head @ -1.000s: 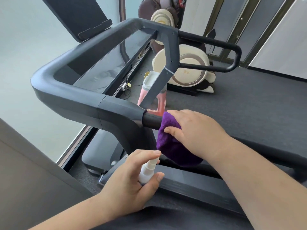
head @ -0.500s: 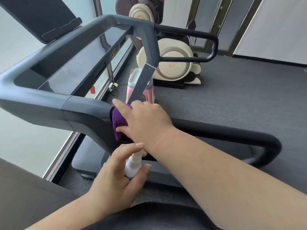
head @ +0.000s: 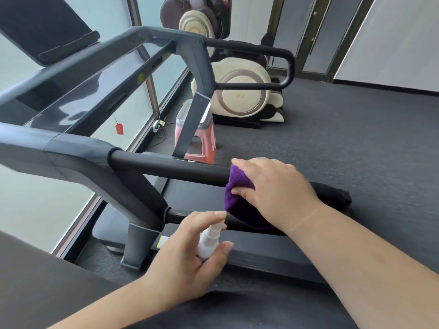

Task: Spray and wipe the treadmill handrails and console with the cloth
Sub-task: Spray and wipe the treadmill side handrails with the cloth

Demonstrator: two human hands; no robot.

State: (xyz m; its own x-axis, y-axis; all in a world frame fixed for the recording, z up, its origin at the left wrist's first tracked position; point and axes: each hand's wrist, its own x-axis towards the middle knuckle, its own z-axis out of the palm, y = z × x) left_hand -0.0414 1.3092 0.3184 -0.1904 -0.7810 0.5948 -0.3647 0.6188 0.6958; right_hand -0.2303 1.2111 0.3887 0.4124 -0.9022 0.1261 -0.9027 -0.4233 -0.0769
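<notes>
My right hand (head: 275, 188) grips a purple cloth (head: 240, 200) wrapped over the near black handrail (head: 166, 166) of the treadmill, roughly midway along the bar. Just below it, my left hand (head: 185, 260) holds a small white spray bottle (head: 210, 241), forefinger resting on its nozzle top. The glossy dark console (head: 78, 93) slopes up on the left, with a black tablet shelf (head: 45, 27) above it. The far handrail (head: 256, 67) loops out on the other side.
A pink stool (head: 202, 143) stands on the grey carpet beyond the treadmill, and a cream massage chair (head: 240, 91) behind it. A window wall runs along the left, with a power strip and cable at its foot. The treadmill's side rail (head: 273, 255) runs below my hands.
My right hand has slid the purple cloth along the near handrail away from the console joint toward the rail's free end. My left hand keeps hold of the spray bottle.
</notes>
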